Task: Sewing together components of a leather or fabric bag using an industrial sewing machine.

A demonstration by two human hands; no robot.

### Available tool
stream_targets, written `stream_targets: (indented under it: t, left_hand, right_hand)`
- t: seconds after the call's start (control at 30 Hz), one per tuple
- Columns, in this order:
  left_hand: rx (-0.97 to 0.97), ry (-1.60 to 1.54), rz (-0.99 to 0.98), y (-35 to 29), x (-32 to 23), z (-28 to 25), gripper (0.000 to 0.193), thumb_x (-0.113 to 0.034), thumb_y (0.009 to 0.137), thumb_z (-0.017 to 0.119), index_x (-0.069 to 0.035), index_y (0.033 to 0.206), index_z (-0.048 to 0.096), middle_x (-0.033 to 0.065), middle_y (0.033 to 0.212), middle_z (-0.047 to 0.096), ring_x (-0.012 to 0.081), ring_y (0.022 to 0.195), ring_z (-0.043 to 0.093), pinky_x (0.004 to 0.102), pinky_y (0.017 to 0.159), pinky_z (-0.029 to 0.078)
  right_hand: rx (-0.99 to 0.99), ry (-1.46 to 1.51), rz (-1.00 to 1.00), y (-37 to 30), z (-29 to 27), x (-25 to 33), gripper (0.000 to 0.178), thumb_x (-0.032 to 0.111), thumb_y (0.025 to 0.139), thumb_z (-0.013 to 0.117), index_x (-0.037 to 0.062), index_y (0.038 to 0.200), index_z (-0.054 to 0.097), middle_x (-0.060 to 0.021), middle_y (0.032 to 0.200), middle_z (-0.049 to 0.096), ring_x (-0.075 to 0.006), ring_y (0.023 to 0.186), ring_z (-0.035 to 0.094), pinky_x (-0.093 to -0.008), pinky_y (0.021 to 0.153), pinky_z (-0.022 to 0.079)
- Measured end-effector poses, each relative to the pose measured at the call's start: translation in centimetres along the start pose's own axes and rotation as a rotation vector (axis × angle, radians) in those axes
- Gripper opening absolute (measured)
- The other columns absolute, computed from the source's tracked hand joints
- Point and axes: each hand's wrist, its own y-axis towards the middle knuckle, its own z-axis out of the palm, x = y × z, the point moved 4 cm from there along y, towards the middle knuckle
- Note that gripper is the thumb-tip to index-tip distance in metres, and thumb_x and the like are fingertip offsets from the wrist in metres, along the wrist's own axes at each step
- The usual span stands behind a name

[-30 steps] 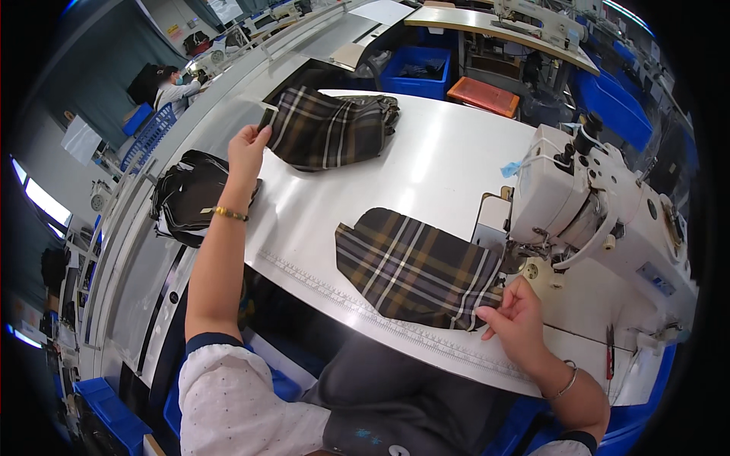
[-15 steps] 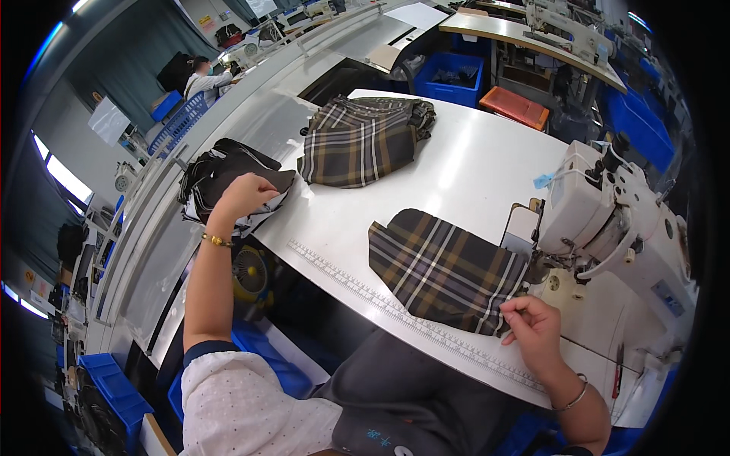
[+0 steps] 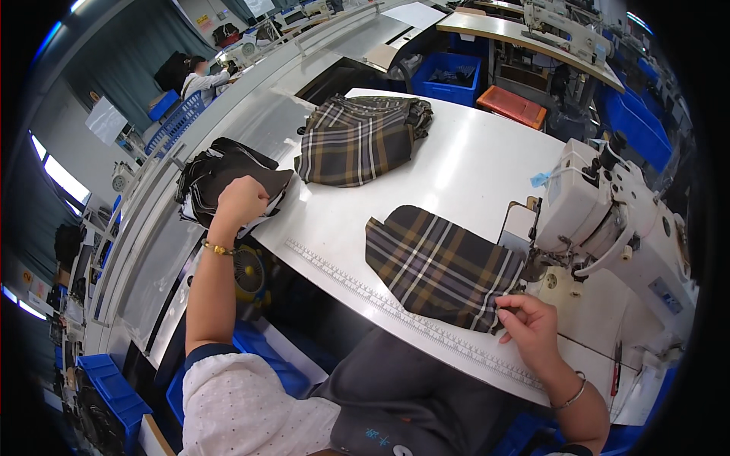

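Note:
My left hand [image 3: 243,201] rests over a stack of black fabric pieces [image 3: 220,171] at the left of the table. Its fingers are curled closed, and their tips are hidden, so what they hold cannot be made out. With thumb and fingers pinched together, my right hand [image 3: 526,323] grips the near right corner of a plaid fabric piece [image 3: 433,266] in brown, black and white. That piece lies flat, its right edge beside the needle area of a white sewing machine [image 3: 589,205]. Farther back sits a pile of similar plaid pieces [image 3: 357,144].
A ruler strip [image 3: 395,308] runs along the front edge of the white table [image 3: 464,163]. Beyond the table are a blue bin [image 3: 449,80] and an orange-red box [image 3: 511,106]. A red-handled tool [image 3: 616,372] lies at right. Another person [image 3: 201,80] sits far left.
My left hand's fingers have curled in more tightly over the black stack. My right hand keeps its pinch on the plaid piece; the whole view has shifted slightly.

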Motion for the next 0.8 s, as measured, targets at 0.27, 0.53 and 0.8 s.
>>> stream_targets:
  t: [0.27,0.53,0.8]
  left_hand:
    - [-0.014,-0.668,-0.084,0.5,5.7,0.1,0.021,-0.021,0.076,0.085,-0.003,0.083,0.079,0.0011,0.066,0.067,0.0090,0.051,0.056,0.0255,0.050,0.043]
    - [-0.427,-1.184,-0.141,2.1,11.7,-2.4,0.015,-0.028,0.098,0.069,-0.013,0.099,0.071,-0.0090,0.077,0.060,0.0014,0.067,0.051,0.0189,0.059,0.038]
    - [-0.766,-0.330,0.038,3.8,10.2,-7.3,0.024,-0.027,0.097,0.065,-0.003,0.098,0.069,0.0145,0.081,0.069,0.0260,0.074,0.065,0.0371,0.070,0.049]
  right_hand:
    - [0.009,-0.046,-0.007,0.1,0.0,0.1,0.020,-0.003,0.089,0.067,-0.0042,0.109,0.072,-0.0011,0.072,0.064,-0.0027,0.056,0.055,-0.0213,0.050,0.052]
    - [0.051,-0.091,0.034,0.5,0.1,0.5,0.020,-0.002,0.090,0.068,-0.0011,0.109,0.073,-0.0020,0.075,0.068,-0.0039,0.054,0.058,-0.0207,0.048,0.048]
    - [0.102,-0.058,0.008,0.5,0.2,0.6,0.020,0.000,0.091,0.066,0.0000,0.110,0.074,-0.0024,0.076,0.068,-0.0044,0.056,0.059,-0.0213,0.049,0.049]
